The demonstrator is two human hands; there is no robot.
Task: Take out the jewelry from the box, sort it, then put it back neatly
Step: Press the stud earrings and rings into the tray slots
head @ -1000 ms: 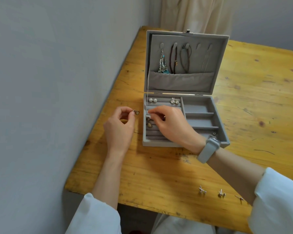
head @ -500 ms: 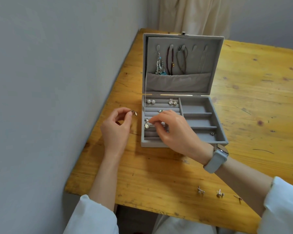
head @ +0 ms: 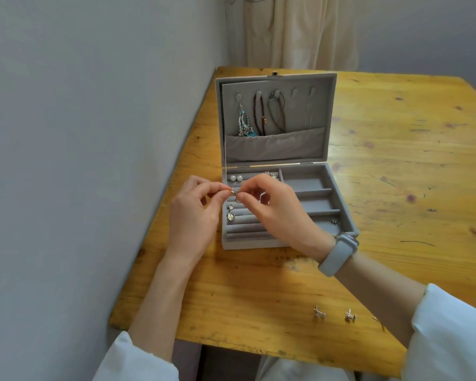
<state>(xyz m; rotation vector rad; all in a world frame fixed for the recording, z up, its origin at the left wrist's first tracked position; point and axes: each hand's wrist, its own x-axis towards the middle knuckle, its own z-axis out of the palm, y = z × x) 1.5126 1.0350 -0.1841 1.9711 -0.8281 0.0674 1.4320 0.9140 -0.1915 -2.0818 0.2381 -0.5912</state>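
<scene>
A grey jewelry box (head: pixel 344 213) stands open on the wooden table (head: pixel 396 166). Necklaces (head: pixel 259 116) hang inside its raised lid. Pearl studs (head: pixel 236 177) and a drop earring (head: pixel 230 214) lie in the left ring rolls. Over those rolls my left hand (head: pixel 194 215) and my right hand (head: pixel 275 210) meet, and both pinch a small earring (head: pixel 233 192) between their fingertips. A small dark piece (head: pixel 334 221) lies in the box's right front compartment.
Small silver stud earrings (head: pixel 320 312) (head: pixel 350 315) lie near the table's front edge by my right sleeve. A grey wall runs along the table's left side. A cream curtain (head: pixel 300 31) hangs behind the box.
My right hand left the ring rolls and rose to meet my left hand. Both hands now pinch the small earring that my left hand alone held before.
</scene>
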